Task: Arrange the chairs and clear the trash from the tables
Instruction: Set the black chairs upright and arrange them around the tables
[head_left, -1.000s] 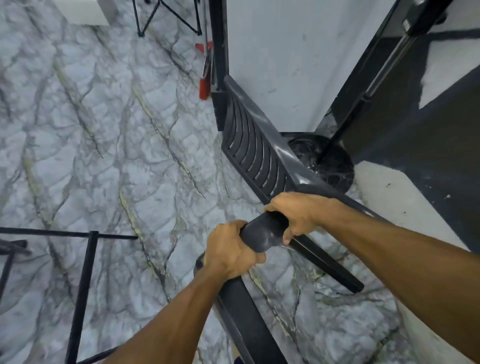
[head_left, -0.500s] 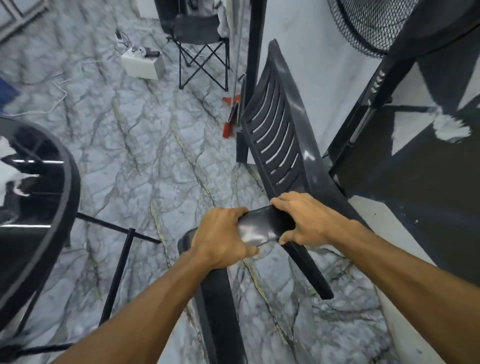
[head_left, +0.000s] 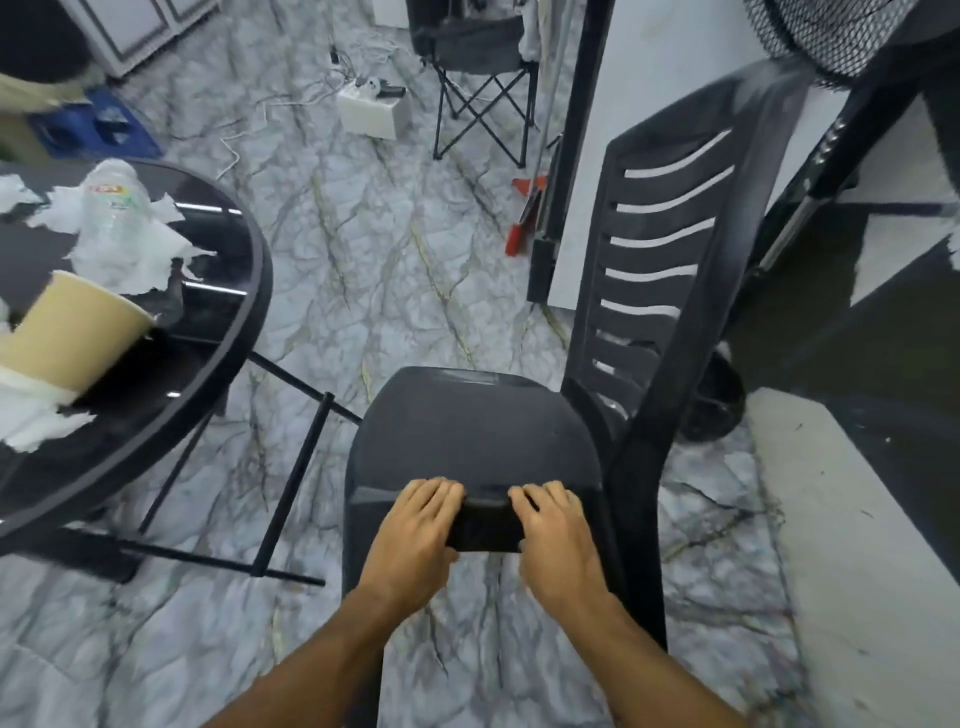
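A dark grey plastic chair (head_left: 483, 431) fills the centre and right of the frame, its seat smooth and glossy, its slatted backrest rising toward the upper right. Low in the centre, the left hand (head_left: 415, 535) and the right hand (head_left: 558, 540) clasp the seat's near edge, fingers curled over it. At the left edge stands a round black table (head_left: 228, 332) carrying crumpled tissue (head_left: 130, 249), a plastic bottle (head_left: 111, 197) and a tipped paper cup (head_left: 72, 332).

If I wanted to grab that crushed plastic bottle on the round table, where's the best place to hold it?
Probably around the middle of the plastic bottle, coming from above. It appears to lie on its side among crumpled tissue on the table, so its rounded flank faces up, and the paper cup crowds the near side.
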